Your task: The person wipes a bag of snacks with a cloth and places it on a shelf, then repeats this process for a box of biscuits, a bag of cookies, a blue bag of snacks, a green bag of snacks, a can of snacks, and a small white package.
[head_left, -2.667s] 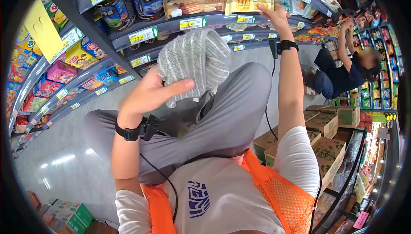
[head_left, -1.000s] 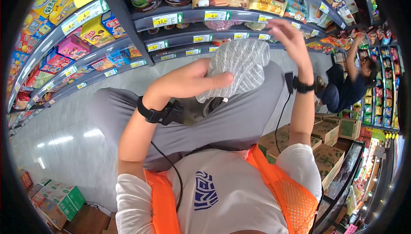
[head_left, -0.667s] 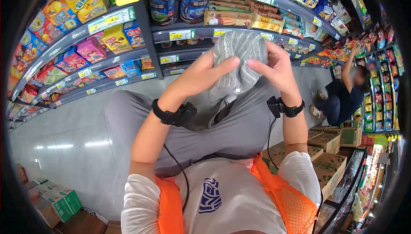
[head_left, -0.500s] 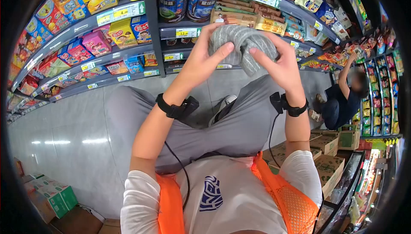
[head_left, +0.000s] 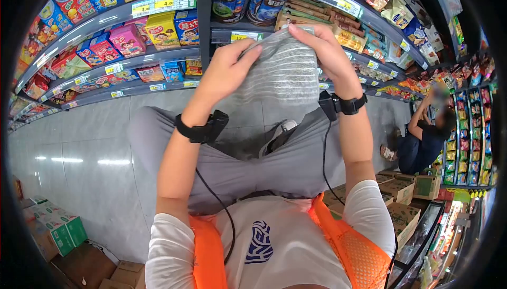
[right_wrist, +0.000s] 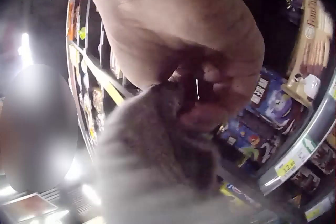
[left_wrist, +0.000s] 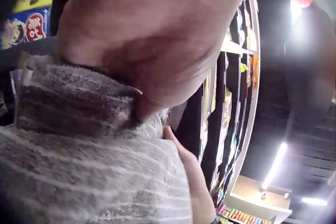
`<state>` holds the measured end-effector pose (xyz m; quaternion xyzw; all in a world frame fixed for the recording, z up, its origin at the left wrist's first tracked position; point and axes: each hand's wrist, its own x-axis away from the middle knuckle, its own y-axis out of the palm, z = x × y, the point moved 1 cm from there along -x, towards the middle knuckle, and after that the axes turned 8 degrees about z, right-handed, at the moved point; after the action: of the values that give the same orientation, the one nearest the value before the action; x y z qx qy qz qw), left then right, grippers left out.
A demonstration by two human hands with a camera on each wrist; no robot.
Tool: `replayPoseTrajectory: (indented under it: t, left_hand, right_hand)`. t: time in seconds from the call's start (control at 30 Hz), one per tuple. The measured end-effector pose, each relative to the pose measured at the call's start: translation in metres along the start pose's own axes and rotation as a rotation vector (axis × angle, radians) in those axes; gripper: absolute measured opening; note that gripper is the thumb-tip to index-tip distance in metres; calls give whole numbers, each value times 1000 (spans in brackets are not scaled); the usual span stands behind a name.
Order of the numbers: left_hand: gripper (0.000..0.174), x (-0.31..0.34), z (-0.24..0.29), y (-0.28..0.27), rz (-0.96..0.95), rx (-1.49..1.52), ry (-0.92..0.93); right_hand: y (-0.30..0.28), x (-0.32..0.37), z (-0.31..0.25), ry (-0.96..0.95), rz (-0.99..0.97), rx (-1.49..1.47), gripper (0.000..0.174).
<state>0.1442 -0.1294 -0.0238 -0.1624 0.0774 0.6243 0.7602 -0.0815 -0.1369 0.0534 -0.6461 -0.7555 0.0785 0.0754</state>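
Observation:
A grey cloth with white stripes [head_left: 288, 72] hangs between both hands above the person's lap, its lower part blurred. My left hand [head_left: 231, 70] pinches its upper left edge, thumb on the near side. At the top right edge, my right hand [head_left: 328, 51] grips the cloth between thumb and fingers. The left wrist view has the striped cloth [left_wrist: 94, 166] bunched under the left hand [left_wrist: 152, 35]. In the right wrist view, the cloth [right_wrist: 152, 155] hangs from the curled right hand [right_wrist: 184, 35].
Snack shelves [head_left: 158, 56] curve across the front and left, with blue tins [head_left: 231, 3] behind the hands. Cardboard boxes [head_left: 404, 220] stand at the right, and green-white boxes [head_left: 58, 225] at lower left. Another person [head_left: 422, 141] crouches at the right.
The cloth, folded over itself in both hands half a second ago, now hangs spread out. Earlier, the right hand left a yellow package on the shelf and joined the left hand at the cloth.

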Motion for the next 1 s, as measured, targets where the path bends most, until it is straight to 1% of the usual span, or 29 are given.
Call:
replayPoseTrajectory:
  t: [0.03, 0.13, 0.17, 0.23, 0.33, 0.4, 0.5, 0.6, 0.63, 0.7, 0.77, 0.83, 0.9, 1.0]
  left_hand:
    - [30, 0, -9, -2, 40, 20, 28]
    - [29, -5, -24, -21, -16, 33, -136]
    - [23, -4, -25, -25, -69, 134, -167]
    - [22, -3, -25, -27, -73, 201, -148]
    - [20, -5, -22, -28, -85, 257, -141]
    - [20, -8, -21, -29, -91, 267, -144]
    - [21, -12, -22, -33, -83, 289, -136]
    - [25, -14, -24, -36, -56, 330, -116]
    - [25, -14, -27, -37, -39, 323, -111]
    - [25, -15, -32, -38, -29, 307, -108]
    - [25, -16, -36, -40, -42, 288, -109]
    - [22, -15, -33, -41, -56, 281, -122]
    - [21, -13, -29, -40, -61, 276, -134]
    - [22, -16, -32, -39, -60, 268, -127]
  right_hand:
    - [-3, -9, 6, 37, -5, 8, 36]
    - [-17, -54, 41, -356, 312, 220, 46]
    - [-28, -79, 65, -478, 506, 406, 64]
    - [-29, -96, 57, -450, 459, 638, 75]
    - [-29, -127, 56, -213, 338, 763, 91]
    - [-13, -135, 57, -510, 427, 703, 91]
    - [-7, -153, 67, -576, 505, 747, 88]
    - [-4, -155, 50, -179, 425, 790, 83]
    - [-4, -157, 56, -292, 428, 689, 77]
    - [-12, -161, 66, -267, 445, 708, 71]
    - [-14, -157, 63, -260, 430, 672, 64]
    - [-16, -151, 62, -266, 378, 578, 58]
    - [-19, -155, 72, -378, 447, 485, 51]
    - [-16, -152, 70, -472, 495, 288, 39]
